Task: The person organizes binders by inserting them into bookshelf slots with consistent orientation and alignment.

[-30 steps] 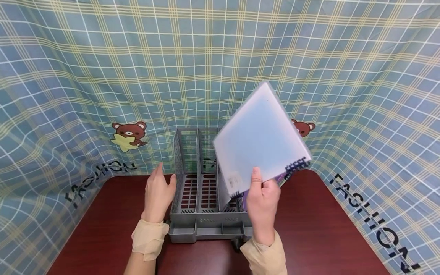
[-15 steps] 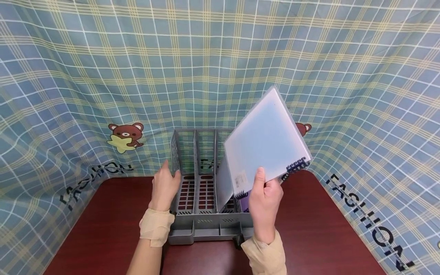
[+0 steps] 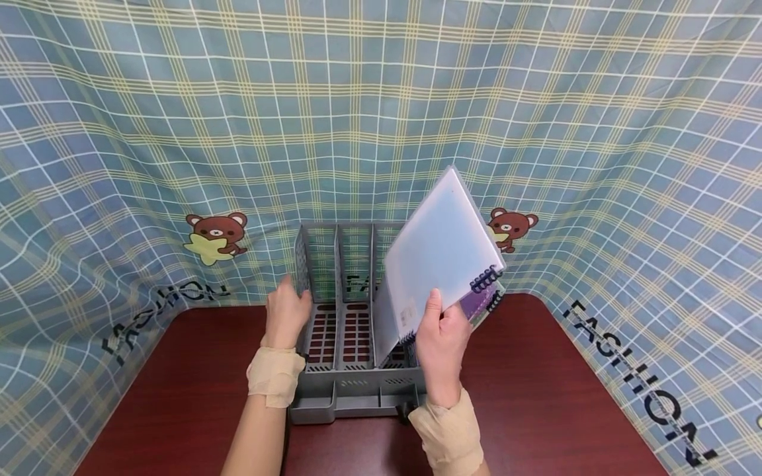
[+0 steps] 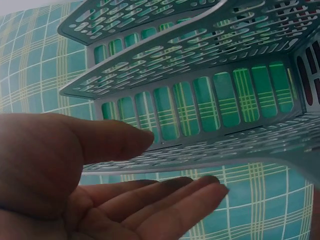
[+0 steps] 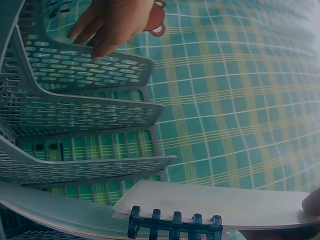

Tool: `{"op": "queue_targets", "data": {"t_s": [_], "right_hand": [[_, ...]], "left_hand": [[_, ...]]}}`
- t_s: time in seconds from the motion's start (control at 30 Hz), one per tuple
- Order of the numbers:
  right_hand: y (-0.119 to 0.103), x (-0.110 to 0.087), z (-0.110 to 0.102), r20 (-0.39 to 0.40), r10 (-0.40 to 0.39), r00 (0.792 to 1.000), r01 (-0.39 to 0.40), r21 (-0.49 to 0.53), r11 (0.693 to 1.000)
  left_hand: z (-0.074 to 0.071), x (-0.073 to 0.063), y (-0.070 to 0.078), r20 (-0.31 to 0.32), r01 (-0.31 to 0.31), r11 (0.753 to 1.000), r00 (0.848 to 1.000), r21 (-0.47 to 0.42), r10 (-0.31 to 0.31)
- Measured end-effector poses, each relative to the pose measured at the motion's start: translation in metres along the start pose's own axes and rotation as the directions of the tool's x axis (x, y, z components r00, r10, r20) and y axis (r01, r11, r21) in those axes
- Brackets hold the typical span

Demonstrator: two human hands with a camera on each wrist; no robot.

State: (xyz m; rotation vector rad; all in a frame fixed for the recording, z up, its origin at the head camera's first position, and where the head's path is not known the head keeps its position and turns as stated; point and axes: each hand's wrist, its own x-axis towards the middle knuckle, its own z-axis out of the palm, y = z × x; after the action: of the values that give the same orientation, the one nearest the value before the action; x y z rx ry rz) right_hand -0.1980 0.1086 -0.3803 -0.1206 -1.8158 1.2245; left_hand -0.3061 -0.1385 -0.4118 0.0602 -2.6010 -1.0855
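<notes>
My right hand (image 3: 443, 344) pinches the lower edge of a spiral notebook (image 3: 440, 244), thumb on its translucent bluish-white cover. The notebook is tilted above the right part of a grey file organizer (image 3: 357, 377); dark binding rings (image 5: 175, 222) show in the right wrist view. A purple notebook (image 3: 476, 303) shows behind it; whether that one is also held, I cannot tell. A pale thin book (image 3: 384, 324) stands in the organizer, left of the held notebook. At the organizer's left wall is my left hand (image 3: 287, 314). Its thumb and fingers (image 4: 175, 205) are extended either side of that wall.
Two slotted compartments (image 3: 357, 334) lie left of the pale book. Small front trays (image 3: 315, 400) line the organizer's near side. It stands on a dark red table (image 3: 548, 383), with a plaid curtain (image 3: 381, 112) behind and at both sides.
The held notebook has shifted left and down toward the organizer, showing more of the purple notebook behind it. My left hand has moved slightly right, closer to the organizer's left wall.
</notes>
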Motion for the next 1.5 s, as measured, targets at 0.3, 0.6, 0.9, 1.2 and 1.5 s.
{"op": "queue_targets", "data": {"t_s": [0.3,0.6,0.9,1.2,1.5], "right_hand": [[0.018,-0.005,0.019,0.019,-0.044,0.999,0.046,-0.107,0.993],[0.032,-0.013,0.035,0.013,-0.080,0.997,0.081,-0.095,0.992],[0.043,-0.023,0.049,0.037,-0.065,0.997,0.068,-0.102,0.992],[0.058,-0.033,0.062,0.062,-0.063,0.996,0.071,-0.130,0.989],[0.068,-0.047,0.074,0.068,-0.048,0.997,0.058,-0.161,0.985]], "left_hand": [[0.009,0.008,-0.002,0.014,0.018,1.000,1.000,-0.020,-0.018],[0.017,0.009,-0.003,-0.063,0.013,1.000,0.998,-0.023,-0.015],[0.022,0.009,-0.006,-0.096,0.009,1.000,0.995,-0.024,-0.011],[0.025,0.011,-0.007,-0.125,-0.015,1.000,0.992,0.002,0.015],[0.024,0.011,-0.010,-0.109,0.003,1.000,0.994,-0.004,-0.003]]}}
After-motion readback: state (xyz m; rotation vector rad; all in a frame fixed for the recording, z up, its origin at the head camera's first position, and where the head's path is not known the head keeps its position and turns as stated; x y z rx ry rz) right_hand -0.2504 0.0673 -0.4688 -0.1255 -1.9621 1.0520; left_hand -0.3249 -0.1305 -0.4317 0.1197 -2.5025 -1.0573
